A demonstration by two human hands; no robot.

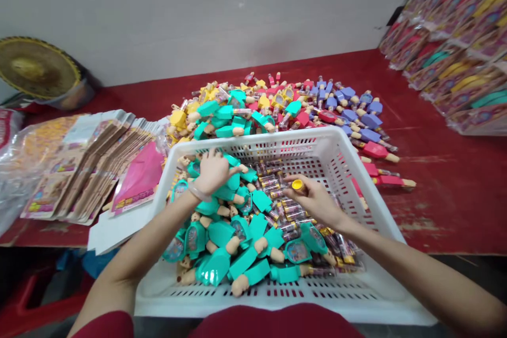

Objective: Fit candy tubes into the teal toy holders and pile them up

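Yellow-ended tube point(298, 185) (just one) pinched in right hand point(317, 199); left hand point(214, 171), thumb spread, at teal pieces point(221, 233).

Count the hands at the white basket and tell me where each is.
2: the left hand at the teal pieces in the basket, the right hand over the small tubes, holding a yellow-ended item.

You can read no text: the print on your stacked cards point(81, 169), small tubes point(293, 215) and bagged packs point(467, 58) is too blurred.
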